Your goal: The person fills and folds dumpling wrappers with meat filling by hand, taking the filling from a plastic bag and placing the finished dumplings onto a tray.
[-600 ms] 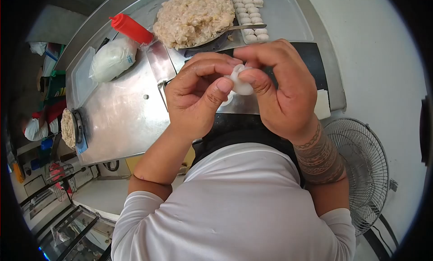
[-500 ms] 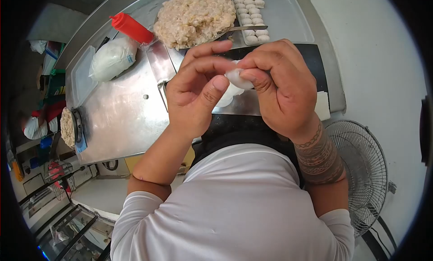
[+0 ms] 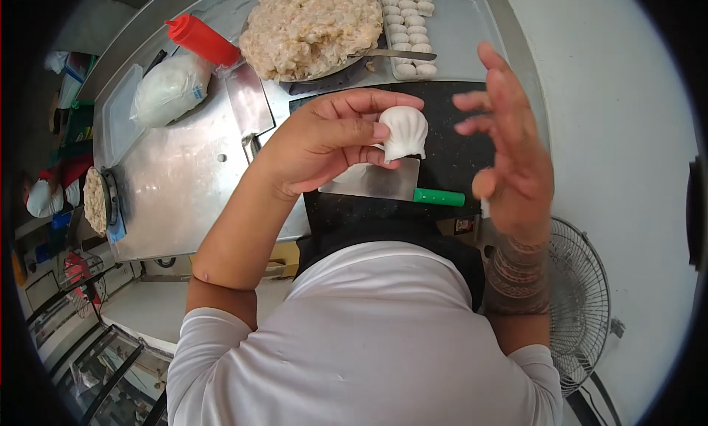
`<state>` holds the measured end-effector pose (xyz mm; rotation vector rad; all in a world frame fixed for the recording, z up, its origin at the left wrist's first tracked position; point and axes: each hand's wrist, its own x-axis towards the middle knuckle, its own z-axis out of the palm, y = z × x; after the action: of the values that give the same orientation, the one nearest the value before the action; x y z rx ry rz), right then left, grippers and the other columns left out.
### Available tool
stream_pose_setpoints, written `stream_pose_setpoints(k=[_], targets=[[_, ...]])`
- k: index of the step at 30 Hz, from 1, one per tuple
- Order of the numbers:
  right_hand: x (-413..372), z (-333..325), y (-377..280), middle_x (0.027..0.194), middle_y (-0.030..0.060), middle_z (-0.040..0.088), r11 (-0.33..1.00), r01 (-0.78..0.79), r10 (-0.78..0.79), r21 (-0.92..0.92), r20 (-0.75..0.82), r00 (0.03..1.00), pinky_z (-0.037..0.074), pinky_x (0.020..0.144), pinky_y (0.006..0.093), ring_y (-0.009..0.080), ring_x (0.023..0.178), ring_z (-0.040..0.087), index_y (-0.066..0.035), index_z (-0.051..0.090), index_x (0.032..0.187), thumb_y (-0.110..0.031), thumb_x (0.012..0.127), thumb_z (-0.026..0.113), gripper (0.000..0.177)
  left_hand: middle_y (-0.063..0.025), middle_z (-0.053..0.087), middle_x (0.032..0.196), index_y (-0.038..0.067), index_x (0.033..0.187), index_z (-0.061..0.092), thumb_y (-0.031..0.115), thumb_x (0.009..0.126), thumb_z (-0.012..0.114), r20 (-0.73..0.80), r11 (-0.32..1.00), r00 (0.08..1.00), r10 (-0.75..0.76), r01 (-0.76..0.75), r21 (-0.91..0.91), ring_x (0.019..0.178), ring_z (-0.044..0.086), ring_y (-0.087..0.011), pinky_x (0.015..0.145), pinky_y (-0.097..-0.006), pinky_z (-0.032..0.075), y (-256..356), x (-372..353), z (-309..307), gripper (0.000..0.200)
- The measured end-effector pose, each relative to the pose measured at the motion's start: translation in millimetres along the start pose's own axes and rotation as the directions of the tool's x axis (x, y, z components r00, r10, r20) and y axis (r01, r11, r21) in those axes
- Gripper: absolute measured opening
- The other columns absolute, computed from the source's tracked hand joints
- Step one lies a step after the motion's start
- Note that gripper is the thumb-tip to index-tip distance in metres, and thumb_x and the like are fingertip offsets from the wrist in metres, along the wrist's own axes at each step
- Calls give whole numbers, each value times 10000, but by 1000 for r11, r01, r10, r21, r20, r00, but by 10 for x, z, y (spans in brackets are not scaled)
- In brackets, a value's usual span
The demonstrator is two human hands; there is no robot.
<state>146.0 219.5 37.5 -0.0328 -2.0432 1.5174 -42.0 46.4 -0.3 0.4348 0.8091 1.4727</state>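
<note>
A pleated white dumpling [image 3: 405, 133] is pinched between the thumb and fingers of my left hand [image 3: 339, 135], above a black board [image 3: 450, 142]. My right hand [image 3: 512, 146] is raised to the right, apart from the dumpling, its fingers spread and partly blurred, holding nothing. Under my left hand lies a wide metal blade with a green handle [image 3: 439, 197], and a pale dough round [image 3: 350, 175] shows partly on the blade. Behind the board, several finished dumplings [image 3: 405, 28] sit in rows on a clear tray [image 3: 468, 32].
A large mound of filling [image 3: 313, 28] stands at the back, a flat metal spreader [image 3: 398, 54] beside it. To its left are a red squeeze bottle [image 3: 200, 40] and a plastic bag of white stuff [image 3: 171, 91]. A fan [image 3: 579, 301] stands at my right. Another person's sleeve [image 3: 63, 179] shows far left.
Both hands were together on the dough; now my right hand has let go and moved right, its fingers opening. The dumpling stays in my left hand, its pleats showing.
</note>
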Motion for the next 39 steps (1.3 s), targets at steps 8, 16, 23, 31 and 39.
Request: stream_pose_setpoints(k=[8,16,23,31,39], targets=[[246,-121,415,1118,112,728,912,-107,219,-397,247,944,538,905,364,255,993,691,-7,680,1209,-122,879,781,363,-149,708,1229,13,1516,412,82,932,743,-177,954,978,106,-50,297,1089,685,-192,913,-327,553,-158,342,-121,675],[977,-1084,2124,1085,100,709,908,-261,168,-329,-284,944,559,839,312,190,941,694,-17,650,1196,-46,928,718,278,-138,692,1227,44,1455,508,87,960,718,-315,910,949,12,120,396,1021,670,-175,901,-329,552,-560,-67,-662,539],[1305,-886,3389,1204,169,597,780,-89,89,-619,-30,996,545,942,432,359,1061,641,-64,646,1191,-32,910,682,284,-137,708,1118,-7,1226,655,73,868,789,-609,364,697,380,492,791,962,681,-221,852,-334,564,-1015,-218,-1023,391],[1552,-710,3557,1191,171,606,668,-136,151,-732,-45,987,536,951,417,367,1096,623,-72,655,1203,-58,917,685,287,-186,689,998,-18,1186,656,139,817,815,-710,282,634,308,652,704,904,683,-320,828,-402,563,-927,-98,-967,431],[1544,-730,3617,1169,177,601,673,-132,161,-728,-30,987,544,936,440,370,1065,645,-126,669,1206,-79,933,660,277,-171,685,936,-7,1103,668,157,766,853,-689,249,668,279,643,724,845,677,-317,756,-410,547,-975,-45,-993,418]])
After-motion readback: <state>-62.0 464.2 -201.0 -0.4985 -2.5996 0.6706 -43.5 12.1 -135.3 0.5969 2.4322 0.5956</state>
